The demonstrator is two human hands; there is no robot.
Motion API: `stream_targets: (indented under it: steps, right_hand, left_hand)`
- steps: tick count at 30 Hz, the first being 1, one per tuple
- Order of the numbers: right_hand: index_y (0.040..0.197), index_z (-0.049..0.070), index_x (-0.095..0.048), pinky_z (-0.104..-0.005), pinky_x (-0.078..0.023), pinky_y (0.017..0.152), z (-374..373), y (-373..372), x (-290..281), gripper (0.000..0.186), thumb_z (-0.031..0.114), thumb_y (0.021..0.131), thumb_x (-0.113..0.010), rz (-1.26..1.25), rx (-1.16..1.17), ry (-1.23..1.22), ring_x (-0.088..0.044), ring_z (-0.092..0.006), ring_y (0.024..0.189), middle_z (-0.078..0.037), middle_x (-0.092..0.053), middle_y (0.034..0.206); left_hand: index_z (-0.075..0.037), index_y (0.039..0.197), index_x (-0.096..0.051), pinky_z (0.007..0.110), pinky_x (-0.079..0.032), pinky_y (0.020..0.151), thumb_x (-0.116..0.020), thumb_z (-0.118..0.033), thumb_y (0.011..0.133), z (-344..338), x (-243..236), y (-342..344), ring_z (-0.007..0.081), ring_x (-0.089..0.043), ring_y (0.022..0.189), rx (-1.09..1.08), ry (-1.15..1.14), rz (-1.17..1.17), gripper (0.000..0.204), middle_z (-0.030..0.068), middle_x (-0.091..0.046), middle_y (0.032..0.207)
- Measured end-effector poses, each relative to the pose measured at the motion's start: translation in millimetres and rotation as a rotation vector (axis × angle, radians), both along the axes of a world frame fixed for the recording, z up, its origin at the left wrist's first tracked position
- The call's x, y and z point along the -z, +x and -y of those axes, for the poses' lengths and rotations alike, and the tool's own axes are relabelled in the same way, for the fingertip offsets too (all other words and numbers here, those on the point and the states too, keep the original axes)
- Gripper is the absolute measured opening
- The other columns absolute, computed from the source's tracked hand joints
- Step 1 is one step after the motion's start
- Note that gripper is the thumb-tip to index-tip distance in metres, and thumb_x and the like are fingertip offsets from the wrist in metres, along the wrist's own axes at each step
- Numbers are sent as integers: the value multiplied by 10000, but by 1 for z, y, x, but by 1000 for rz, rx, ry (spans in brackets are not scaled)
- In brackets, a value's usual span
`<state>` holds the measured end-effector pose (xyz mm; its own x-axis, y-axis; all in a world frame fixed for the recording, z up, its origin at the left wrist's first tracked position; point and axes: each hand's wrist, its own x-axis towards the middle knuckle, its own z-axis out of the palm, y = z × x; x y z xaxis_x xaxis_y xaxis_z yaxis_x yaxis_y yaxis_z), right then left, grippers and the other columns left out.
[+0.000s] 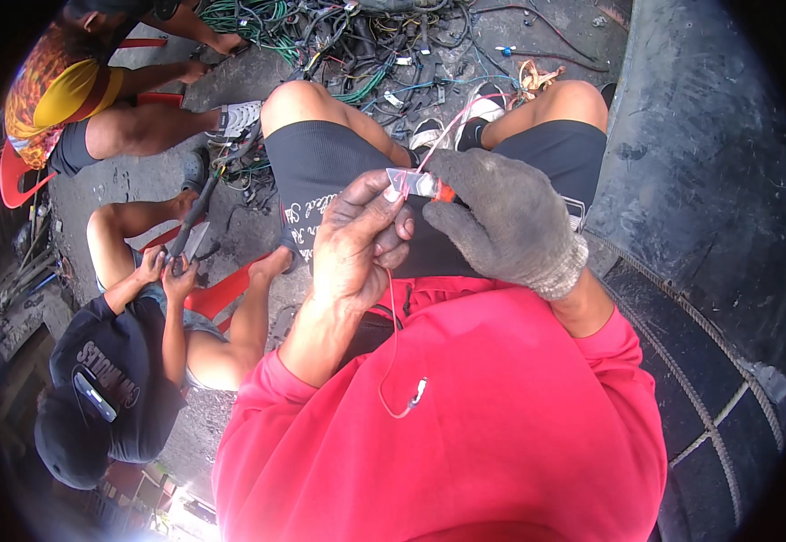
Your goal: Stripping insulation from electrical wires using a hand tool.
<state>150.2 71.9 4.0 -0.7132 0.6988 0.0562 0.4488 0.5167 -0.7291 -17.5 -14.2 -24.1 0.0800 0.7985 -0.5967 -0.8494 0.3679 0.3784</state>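
In front of my lap, my bare left hand [357, 226] pinches a thin pink wire [455, 122] between thumb and fingers. From the pinch, one length of the wire runs up toward the floor past my knees. Another length hangs over my red top and ends in a small pale connector [419, 391]. My right hand [506, 217], in a grey knit glove, is closed around a utility knife [423, 185] with an orange part at its grip. Its flat, wide blade lies against the wire at my left fingertips. Gloved fingers hide most of the handle.
A tangled heap of wire harnesses [348, 45] covers the floor beyond my feet. Two people sit on red chairs to my left; the nearer one [117, 361] holds a dark cable bundle [196, 212]. A large dark curved surface [700, 163] with ropes [682, 379] stands close on my right.
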Motion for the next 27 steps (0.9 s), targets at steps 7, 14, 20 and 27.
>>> stream_targets:
  steps: [7,14,20,27]
  right_hand:
    - [1067,42,-587,-375,-475,605,-1,2,-2,362,123,728,-683,-10,46,48,-596,-302,687,-117,-586,768]
    - [1030,45,-599,-375,-504,631,-39,39,23,320,112,725,-670,121,81,513,-624,-302,761,-149,-607,890]
    - [936,42,-610,-358,-518,613,-41,54,9,258,52,682,-652,131,102,517,-623,-304,788,-176,-581,1013]
    - [1093,-10,-580,-361,-488,673,-6,11,1,368,131,769,-680,-128,11,-39,-617,-319,753,-167,-621,865]
  left_hand:
    - [-52,1055,-585,159,-244,401,-557,-85,909,1,-1,1,28,-326,456,-37,-40,33,152,55,-541,680]
    - [-44,1061,-591,160,-229,402,-562,-118,914,5,-6,-4,18,-305,460,-4,-21,11,168,24,-513,668]
    - [-36,1084,-577,165,-214,400,-549,-143,925,8,-6,-7,18,-275,462,-23,-49,72,194,-14,-478,645]
    - [-89,1079,-577,163,-206,400,-549,-128,926,4,-7,-4,19,-283,472,-11,-47,107,161,-16,-458,647]
